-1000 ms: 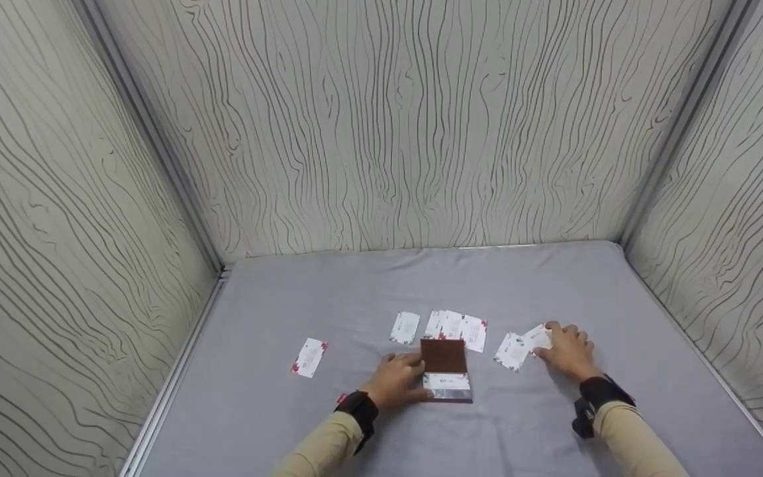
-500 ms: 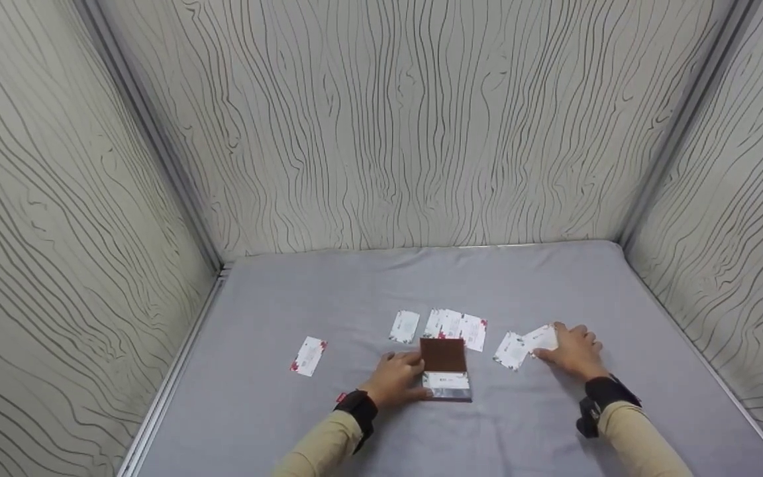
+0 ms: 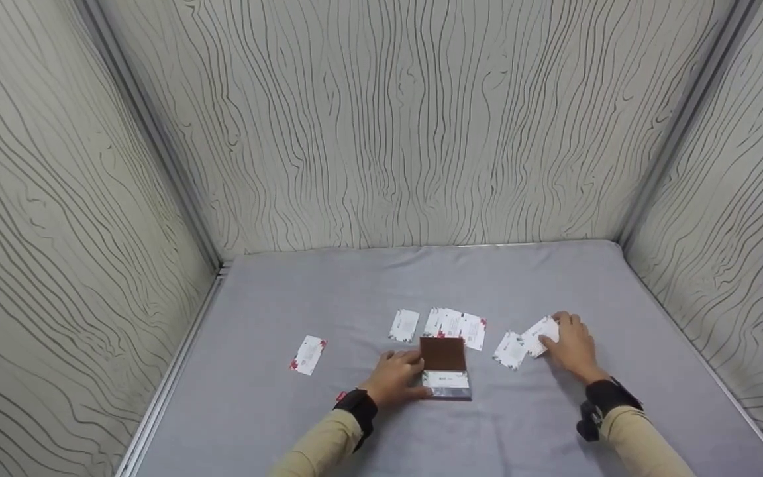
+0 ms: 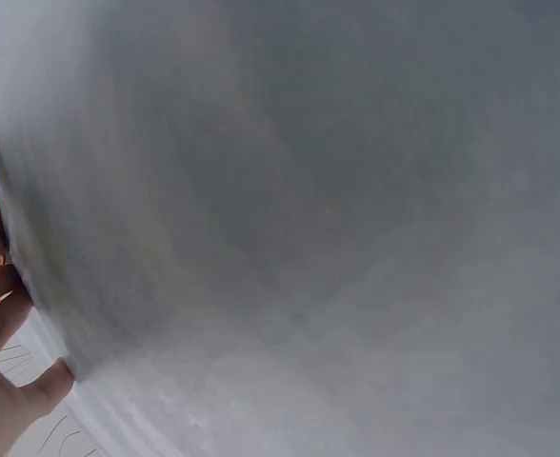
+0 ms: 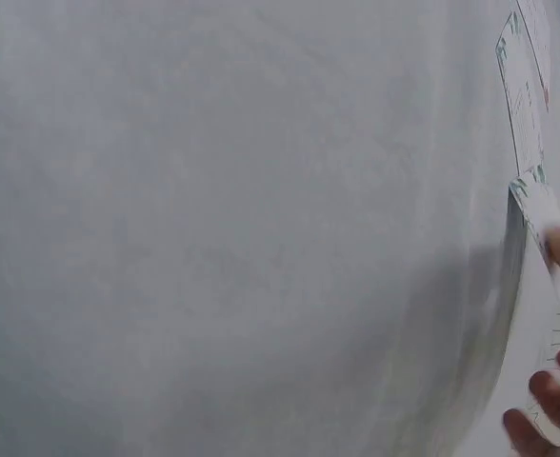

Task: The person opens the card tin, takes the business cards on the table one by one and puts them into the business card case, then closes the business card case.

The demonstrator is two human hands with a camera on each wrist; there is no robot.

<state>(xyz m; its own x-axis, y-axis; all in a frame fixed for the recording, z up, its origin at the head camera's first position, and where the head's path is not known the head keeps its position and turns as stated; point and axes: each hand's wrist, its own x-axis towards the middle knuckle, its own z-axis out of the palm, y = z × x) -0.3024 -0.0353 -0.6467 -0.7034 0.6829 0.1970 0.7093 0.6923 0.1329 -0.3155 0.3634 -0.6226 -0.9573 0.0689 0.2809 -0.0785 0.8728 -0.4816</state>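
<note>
My left hand point(image 3: 395, 379) holds the left side of an opened brown card holder point(image 3: 443, 354), its thumb on the lower part and its fingers at the raised flap. A white card shows in the holder's lower pocket. To the right, my right hand point(image 3: 572, 344) pinches a white business card point(image 3: 538, 336) between thumb and fingers. In the right wrist view this card point(image 5: 539, 202) tilts up at the thumb, one corner overlapping a flat card point(image 5: 520, 105). The left wrist view catches only the fingertips of my left hand point(image 4: 9, 333) and a thin edge of the holder.
Several overlapping cards point(image 3: 467, 328) with red and green floral corners lie behind the holder. One card point(image 3: 405, 325) lies left of them, another point(image 3: 308, 355) farther left. Grey cloth point(image 3: 328, 291) covers the table; patterned panels point(image 3: 408, 132) rise at the back and sides.
My right hand has shifted its hold on the card and moved it slightly up and away from me, the card turning a little. My left hand and the holder have stayed in place.
</note>
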